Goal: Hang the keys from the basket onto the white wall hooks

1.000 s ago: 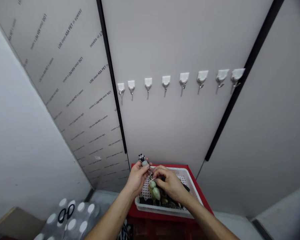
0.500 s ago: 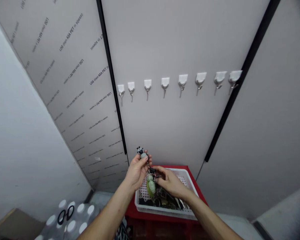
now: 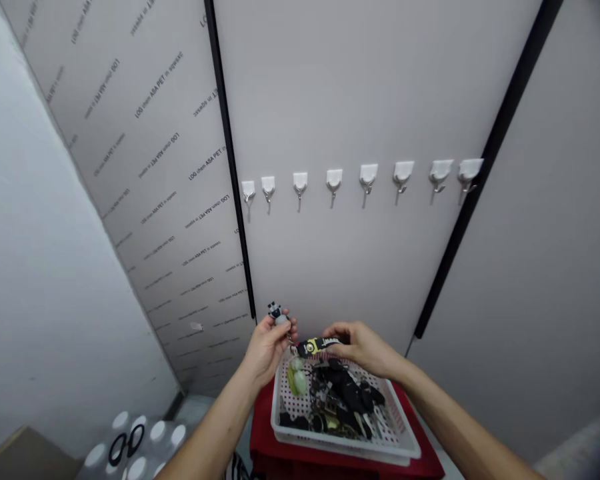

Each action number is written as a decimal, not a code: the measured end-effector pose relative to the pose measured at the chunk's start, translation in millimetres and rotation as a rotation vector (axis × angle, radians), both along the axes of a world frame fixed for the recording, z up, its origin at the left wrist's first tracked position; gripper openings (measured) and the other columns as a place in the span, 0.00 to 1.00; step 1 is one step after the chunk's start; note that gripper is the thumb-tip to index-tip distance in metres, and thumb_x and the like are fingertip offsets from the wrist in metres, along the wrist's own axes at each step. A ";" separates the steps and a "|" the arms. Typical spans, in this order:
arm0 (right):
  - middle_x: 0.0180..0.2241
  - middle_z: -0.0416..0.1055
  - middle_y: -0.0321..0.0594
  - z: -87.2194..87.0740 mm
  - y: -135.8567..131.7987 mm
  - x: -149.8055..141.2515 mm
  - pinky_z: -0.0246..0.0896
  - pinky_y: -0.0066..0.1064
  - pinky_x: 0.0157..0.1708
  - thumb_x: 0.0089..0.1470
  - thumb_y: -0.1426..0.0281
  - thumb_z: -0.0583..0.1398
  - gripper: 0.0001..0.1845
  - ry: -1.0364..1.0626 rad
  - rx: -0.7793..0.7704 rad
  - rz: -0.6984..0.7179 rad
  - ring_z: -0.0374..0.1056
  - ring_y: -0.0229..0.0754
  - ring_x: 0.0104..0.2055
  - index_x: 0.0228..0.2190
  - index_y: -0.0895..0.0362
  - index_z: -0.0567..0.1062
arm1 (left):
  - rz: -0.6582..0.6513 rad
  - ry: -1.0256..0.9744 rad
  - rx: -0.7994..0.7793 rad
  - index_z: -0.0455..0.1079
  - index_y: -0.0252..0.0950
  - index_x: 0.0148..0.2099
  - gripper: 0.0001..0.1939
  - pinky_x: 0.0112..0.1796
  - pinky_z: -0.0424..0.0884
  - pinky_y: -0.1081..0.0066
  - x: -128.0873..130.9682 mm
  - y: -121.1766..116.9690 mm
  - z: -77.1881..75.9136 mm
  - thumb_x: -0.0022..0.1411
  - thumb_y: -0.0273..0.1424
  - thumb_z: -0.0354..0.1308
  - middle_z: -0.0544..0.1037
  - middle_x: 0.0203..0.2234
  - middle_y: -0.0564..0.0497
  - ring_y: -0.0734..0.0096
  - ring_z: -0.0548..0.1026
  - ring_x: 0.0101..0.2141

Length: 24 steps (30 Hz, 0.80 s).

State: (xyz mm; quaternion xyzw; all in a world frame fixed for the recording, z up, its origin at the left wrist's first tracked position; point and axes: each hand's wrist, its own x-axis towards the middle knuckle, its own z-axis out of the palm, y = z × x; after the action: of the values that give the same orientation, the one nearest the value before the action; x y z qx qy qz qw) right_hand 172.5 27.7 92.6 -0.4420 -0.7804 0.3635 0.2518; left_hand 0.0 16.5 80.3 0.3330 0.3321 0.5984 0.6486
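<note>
Between the thumb and fingers of my left hand (image 3: 265, 348) is a small grey-and-black figure keychain (image 3: 279, 316), held above the basket's far left corner. A metal chain joins it to a black strap (image 3: 311, 346) with yellow and white markings. My right hand (image 3: 367, 348) pinches the strap's other end and stretches it sideways. Below both hands lies a white perforated plastic basket (image 3: 347, 453). In it are a pale green, leaf-like charm (image 3: 297, 380), which may hang from the keychain, and a heap of dark keychains and keys (image 3: 345, 393).
A row of several white adhesive hooks (image 3: 335, 179) runs across the grey wall panel. The basket stands on a red surface (image 3: 263, 430). At lower left are white-capped bottles (image 3: 157, 431) with a black carry handle (image 3: 127, 445), beside a cardboard box (image 3: 27, 453).
My right hand has moved right and slightly up, drawing the strap out straight. The left hand keeps the keychain, a little further left. More of the basket's contents shows.
</note>
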 end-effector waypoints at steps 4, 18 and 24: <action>0.20 0.66 0.34 34.0 2.6 -4.7 0.48 0.22 0.21 0.35 0.70 0.53 0.10 -0.196 0.164 0.016 0.56 0.32 0.21 0.24 0.59 0.70 | 0.054 0.493 0.203 0.65 0.33 0.31 0.13 0.36 0.59 0.72 0.5 -1.0 5.4 0.37 0.23 0.56 0.69 0.28 0.50 0.73 0.65 0.31; 0.16 0.58 0.30 104.7 29.0 -50.0 0.50 0.22 0.20 0.33 0.71 0.55 0.13 0.277 0.119 -0.035 0.53 0.28 0.18 0.27 0.62 0.67 | -0.022 0.412 0.256 0.66 0.29 0.33 0.15 0.28 0.58 0.76 -4.4 9.9 47.1 0.42 0.32 0.53 0.70 0.21 0.50 0.78 0.64 0.23; 0.19 0.62 0.32 131.2 43.3 -100.6 0.55 0.24 0.21 0.33 0.73 0.53 0.15 0.544 0.262 -0.101 0.57 0.29 0.19 0.30 0.62 0.63 | 0.130 0.244 0.286 0.66 0.30 0.31 0.14 0.26 0.58 0.78 -19.6 24.4 77.6 0.39 0.33 0.55 0.69 0.19 0.52 0.81 0.64 0.21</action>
State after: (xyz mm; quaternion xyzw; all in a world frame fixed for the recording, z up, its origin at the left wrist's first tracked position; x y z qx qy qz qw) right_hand 71.9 70.9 223.8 -0.3302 -0.7017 0.3517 0.5243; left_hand -19.6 40.9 157.8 0.4698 0.3405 0.6353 0.5096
